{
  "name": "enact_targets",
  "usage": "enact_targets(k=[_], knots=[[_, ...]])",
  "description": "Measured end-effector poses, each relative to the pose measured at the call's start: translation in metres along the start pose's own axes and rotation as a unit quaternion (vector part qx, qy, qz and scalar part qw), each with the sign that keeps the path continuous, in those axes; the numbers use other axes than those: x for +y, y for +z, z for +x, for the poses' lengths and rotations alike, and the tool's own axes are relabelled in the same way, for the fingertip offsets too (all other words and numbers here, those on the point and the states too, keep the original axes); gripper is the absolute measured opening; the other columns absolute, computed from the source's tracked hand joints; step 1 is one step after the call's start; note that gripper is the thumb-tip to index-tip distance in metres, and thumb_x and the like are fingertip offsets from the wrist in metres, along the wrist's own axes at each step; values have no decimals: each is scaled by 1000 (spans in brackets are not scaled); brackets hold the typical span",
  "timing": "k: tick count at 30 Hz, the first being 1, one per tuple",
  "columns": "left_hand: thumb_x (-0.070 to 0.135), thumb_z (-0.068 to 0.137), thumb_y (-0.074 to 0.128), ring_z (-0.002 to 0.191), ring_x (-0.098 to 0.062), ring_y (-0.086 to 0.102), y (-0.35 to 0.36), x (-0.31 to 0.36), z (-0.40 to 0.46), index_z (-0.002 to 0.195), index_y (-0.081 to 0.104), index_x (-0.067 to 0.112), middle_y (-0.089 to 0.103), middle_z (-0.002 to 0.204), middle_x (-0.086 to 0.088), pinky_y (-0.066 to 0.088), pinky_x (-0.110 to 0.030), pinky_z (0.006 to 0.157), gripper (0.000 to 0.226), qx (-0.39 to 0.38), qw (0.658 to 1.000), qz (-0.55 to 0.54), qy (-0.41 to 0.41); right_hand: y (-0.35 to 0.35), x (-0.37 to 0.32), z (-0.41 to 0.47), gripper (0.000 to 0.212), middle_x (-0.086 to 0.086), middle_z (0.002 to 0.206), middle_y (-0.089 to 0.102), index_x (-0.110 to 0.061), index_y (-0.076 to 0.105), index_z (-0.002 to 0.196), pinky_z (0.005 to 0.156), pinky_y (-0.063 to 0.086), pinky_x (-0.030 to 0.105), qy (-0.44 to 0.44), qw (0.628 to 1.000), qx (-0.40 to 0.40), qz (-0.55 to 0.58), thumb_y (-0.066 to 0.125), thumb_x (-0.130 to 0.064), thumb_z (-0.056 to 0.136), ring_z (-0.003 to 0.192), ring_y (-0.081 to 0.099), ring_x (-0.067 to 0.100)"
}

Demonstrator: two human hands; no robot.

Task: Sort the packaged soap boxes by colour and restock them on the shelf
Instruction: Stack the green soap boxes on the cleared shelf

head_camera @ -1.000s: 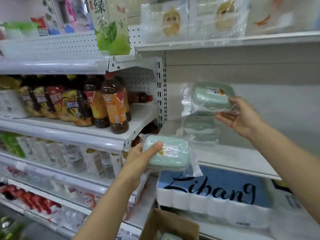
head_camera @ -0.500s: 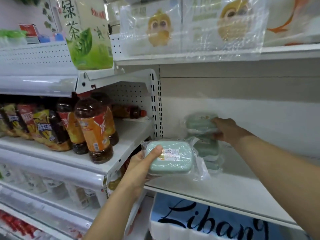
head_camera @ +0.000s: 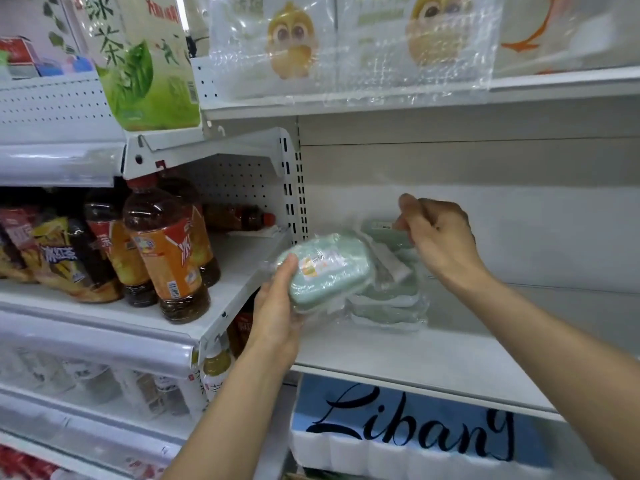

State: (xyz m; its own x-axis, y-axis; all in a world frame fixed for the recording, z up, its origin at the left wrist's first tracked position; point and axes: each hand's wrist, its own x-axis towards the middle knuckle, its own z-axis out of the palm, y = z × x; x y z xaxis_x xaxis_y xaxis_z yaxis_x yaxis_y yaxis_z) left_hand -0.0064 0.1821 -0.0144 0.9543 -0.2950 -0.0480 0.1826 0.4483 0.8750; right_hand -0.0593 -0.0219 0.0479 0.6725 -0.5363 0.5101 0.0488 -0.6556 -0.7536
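A: While the left hand (head_camera: 277, 306) is holding that pale green soap box (head_camera: 325, 271) in its clear wrapper, thumb on the lid and fingers curled under the base, how are you judging it will handle?

B: It is looking light and rigid, a moulded shell, but the loose film is making it slippery and is crinkling around the edges. Gripping across the short sides, as the hand is doing, is seeming the safe hold; pinching the film alone would be risking a slide.

A: And the right hand (head_camera: 440, 240)?

B: It is hovering over the stack of green soap boxes (head_camera: 388, 299) at the far left of the white shelf (head_camera: 433, 358), fingers loosely curled. Whether it is touching the top box or pinching its film, I cannot tell; that part is blurred.

A: Where is the held box sitting relative to the stack?

B: Just near and left of it, above the shelf's left end, beside the slotted upright (head_camera: 294, 188).

A: What about the surface?

B: Smooth painted metal, flat, so wrapped boxes are probably sliding easily; a tall stack may be shifting.

A: And the surroundings?

B: Iced tea bottles (head_camera: 166, 258) are standing on the left bay, tissue packs with a yellow chick (head_camera: 294, 46) are sitting above, and a blue Libang pack (head_camera: 415, 431) is lying below.
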Motion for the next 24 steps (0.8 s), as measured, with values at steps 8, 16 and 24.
enact_targets(k=[8,16,24], knots=[[11,75,82,96,-23,71,67,-3,-18,113,55,10,72,104,-11,57,-36,86,47,-90,982,75,149,2,-43,-16,79,-1,101,68,-25,52,112,67,60,36,101,966,-210,109,74,-74,55,85,70,18],[27,91,67,123,-13,48,37,-19,12,138,42,21,50,136,2,38,-27,99,54,12,964,253,82,-23,-10,40,76,-8,108,51,-28,30,126,71,50,26,14,977,-209,-39,82,-34,71,91,57,8],[58,98,36,109,-20,49,37,-40,30,141,40,29,51,126,1,46,-35,90,52,19,994,74,-73,-5,35,50,86,-8,134,40,-35,30,146,101,41,30,-25,888,-413,-202,75,-32,73,122,44,14]])
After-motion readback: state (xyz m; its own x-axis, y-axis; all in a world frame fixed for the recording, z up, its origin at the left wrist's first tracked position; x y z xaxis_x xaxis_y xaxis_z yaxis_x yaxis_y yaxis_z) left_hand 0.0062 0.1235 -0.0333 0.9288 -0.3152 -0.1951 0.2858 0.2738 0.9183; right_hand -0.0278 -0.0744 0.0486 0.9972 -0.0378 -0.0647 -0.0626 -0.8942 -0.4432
